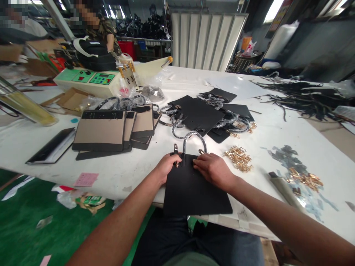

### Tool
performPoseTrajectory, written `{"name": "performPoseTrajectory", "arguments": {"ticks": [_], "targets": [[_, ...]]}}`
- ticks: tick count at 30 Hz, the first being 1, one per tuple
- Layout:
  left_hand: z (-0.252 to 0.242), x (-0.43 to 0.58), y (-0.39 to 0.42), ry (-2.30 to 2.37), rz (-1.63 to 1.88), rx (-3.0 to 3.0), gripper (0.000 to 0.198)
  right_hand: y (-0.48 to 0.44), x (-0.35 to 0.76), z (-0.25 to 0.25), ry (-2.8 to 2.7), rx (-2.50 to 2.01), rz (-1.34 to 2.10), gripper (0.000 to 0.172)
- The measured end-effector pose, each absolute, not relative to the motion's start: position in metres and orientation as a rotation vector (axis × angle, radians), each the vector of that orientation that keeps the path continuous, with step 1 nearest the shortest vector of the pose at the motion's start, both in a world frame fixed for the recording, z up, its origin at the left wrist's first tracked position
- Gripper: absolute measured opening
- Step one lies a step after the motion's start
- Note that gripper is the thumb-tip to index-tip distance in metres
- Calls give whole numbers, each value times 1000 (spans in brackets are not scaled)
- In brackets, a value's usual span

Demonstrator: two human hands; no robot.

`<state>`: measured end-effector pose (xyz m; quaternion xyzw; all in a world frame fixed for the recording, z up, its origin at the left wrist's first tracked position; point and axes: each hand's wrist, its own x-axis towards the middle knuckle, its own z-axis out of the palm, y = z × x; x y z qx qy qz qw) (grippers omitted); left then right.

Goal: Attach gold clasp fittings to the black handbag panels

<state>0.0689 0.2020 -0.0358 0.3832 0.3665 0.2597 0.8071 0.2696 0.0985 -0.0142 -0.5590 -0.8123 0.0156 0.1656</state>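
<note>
While left grip (167, 168) and right grip (215, 170) clamp it, the panel (195, 195) looks matte black.

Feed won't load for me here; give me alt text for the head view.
A person's left hand grips the upper left of a black panel with a looped handle, right hand curled at its upper right, at a white table's front edge. Gold-coloured metal pieces lie to the right; dark panels and beige-faced panels lie beyond.
</note>
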Motion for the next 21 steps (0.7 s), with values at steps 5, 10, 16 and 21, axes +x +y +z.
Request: {"name": "performPoseTrajectory", "arguments": {"ticks": [5,10,16,21], "targets": [[-35,70,203,802,576,796,19,102,264,-17,-2224,-1728,-59,23],[-32,67,201,808,542,770,21,97,272,-20,-2062,-1622,115,23],[-32,62,201,792,546,772,23,104,275,-31,-1946,-1453,374,17],[-30,61,196,799,592,883,25,106,265,-21,-2028,-1665,292,14]]}}
